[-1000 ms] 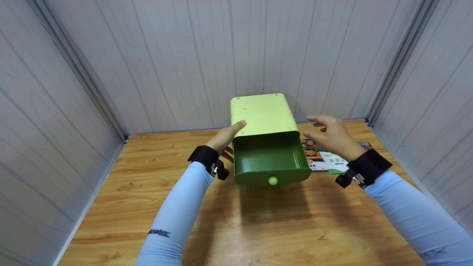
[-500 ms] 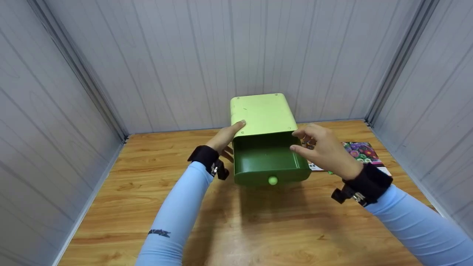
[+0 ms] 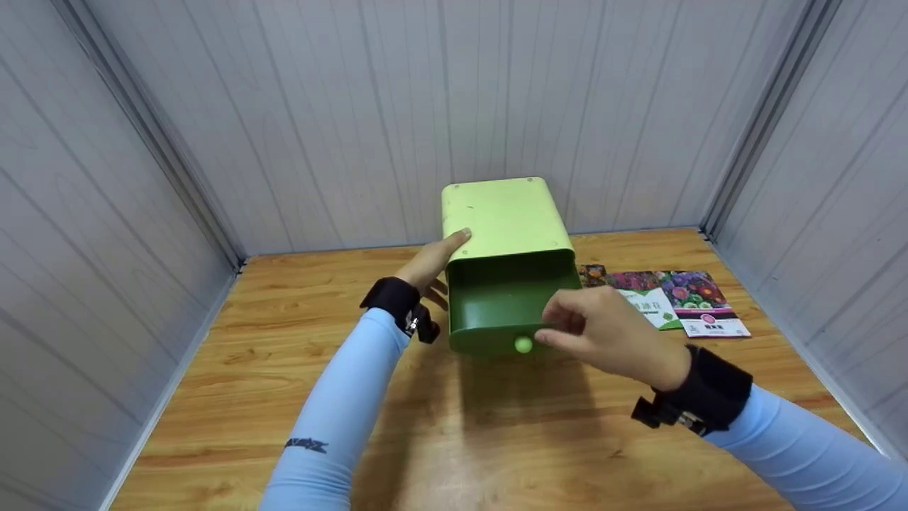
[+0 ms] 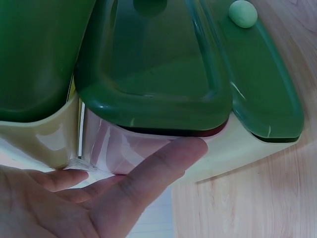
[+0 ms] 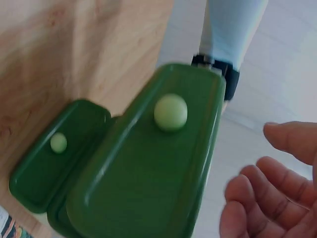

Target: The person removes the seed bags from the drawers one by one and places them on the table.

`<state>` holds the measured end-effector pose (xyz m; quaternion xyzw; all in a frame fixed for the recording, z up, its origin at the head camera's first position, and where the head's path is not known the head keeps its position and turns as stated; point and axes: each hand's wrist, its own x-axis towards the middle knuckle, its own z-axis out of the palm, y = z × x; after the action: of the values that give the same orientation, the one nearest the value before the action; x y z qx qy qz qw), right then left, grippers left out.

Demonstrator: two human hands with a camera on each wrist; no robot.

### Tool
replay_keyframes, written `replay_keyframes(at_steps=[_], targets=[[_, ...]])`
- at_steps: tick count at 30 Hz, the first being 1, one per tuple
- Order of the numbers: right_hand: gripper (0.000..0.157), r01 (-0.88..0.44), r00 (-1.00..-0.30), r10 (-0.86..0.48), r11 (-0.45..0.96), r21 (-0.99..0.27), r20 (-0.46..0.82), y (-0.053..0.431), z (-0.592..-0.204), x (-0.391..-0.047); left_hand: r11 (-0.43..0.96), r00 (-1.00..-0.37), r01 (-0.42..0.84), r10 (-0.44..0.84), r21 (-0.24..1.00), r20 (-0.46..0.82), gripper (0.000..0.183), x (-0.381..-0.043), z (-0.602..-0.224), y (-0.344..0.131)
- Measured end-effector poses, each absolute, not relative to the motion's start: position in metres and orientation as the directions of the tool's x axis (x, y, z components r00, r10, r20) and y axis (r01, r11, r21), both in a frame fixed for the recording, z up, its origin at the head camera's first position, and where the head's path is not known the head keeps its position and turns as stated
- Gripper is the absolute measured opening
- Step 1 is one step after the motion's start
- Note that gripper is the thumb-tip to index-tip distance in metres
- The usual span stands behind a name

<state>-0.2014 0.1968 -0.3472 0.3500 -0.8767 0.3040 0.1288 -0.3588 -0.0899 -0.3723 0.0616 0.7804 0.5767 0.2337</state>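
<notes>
A light-green drawer cabinet (image 3: pixel 507 216) stands on the table with its dark-green top drawer (image 3: pixel 489 341) pulled well out. Nothing shows inside that drawer. My left hand (image 3: pixel 429 266) rests against the cabinet's left side, thumb over the top edge. In the left wrist view its thumb and fingers lie extended along the body, beside a pink section (image 4: pixel 126 151). Just right of the round pale-green knob (image 3: pixel 523 345) is my right hand (image 3: pixel 613 333), fingers loosely bent. In the right wrist view a gap separates its fingertips from the knob (image 5: pixel 171 113).
Several flower seed packets, among them a pink-and-white one (image 3: pixel 713 323) and a white-and-green one (image 3: pixel 652 309), lie on the wooden table (image 3: pixel 284 341) right of the cabinet. Grey panel walls (image 3: pixel 340 128) enclose the back and sides. A lower drawer (image 5: pixel 64 153) has its own knob.
My right hand has come from the cabinet's right side leftward and nearer to me, down to beside the knob, uncovering the packets. My left hand and the drawer have stayed put.
</notes>
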Motion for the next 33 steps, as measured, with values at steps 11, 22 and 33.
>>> replay_keyframes(at_steps=[11,22,33], targets=[[0.021,-0.626,-0.776,-0.591,0.676,-0.39,0.221,0.182,-0.362,-0.185,0.319,-0.879,-0.178,0.374,0.931,-0.296,0.089,-0.36,-0.373,-0.091],[0.03,-0.424,-0.862,-0.507,0.724,-0.544,-0.002,0.176,-0.388,-0.191,0.333,-0.885,-0.167,0.364,0.928,-0.29,0.09,-0.357,-0.372,-0.09],[0.034,-0.409,-0.908,-0.363,0.664,-0.626,0.209,0.166,-0.412,-0.201,0.331,-0.888,-0.16,0.363,0.93,-0.282,0.091,-0.36,-0.375,-0.09]])
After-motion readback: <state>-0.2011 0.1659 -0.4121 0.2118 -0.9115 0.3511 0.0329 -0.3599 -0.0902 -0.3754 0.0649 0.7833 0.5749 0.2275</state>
